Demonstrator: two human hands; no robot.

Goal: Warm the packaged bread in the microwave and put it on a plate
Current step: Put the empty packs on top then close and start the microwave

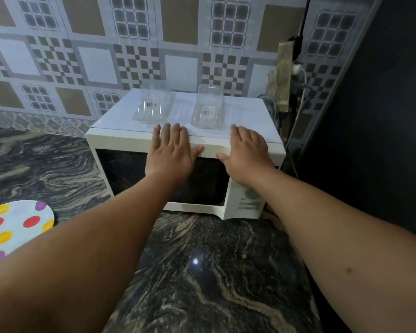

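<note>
Bread is nowhere to be seen, so where the task's main thing lies cannot be told: it may be behind the dark door of the microwave (pixel 175 164), or out of view altogether. The door looks shut, and its glass is too dark to show anything inside.

Both hands lie flat on the microwave's top front edge. The left hand (pixel 172 152) rests over the door's upper rim with its fingers (pixel 175 132) straight and close together, thumb out to the side. The right hand (pixel 246 153) lies just beside it, nearer the control panel, fingers straight and slightly spread. Neither grips anything.

On top of the microwave, just behind the fingers, stand two clear containers. The left container (pixel 153 105) and the right container (pixel 208 108) both look empty. The plate (pixel 17 227), white with coloured dots, sits on the counter (pixel 202 272) well to the left of the microwave and nearer the person; the part in view carries no bread.

By this showing, plating is not yet done. Whether warming is under way, finished or not begun cannot be judged; no display or light gives it away.

As for writing: each container bears a small white barcode sticker, but the print is too small to read. The control panel at the microwave's right shows a dial and faint lines of text, too blurred to make out. No brand is legible anywhere.
</note>
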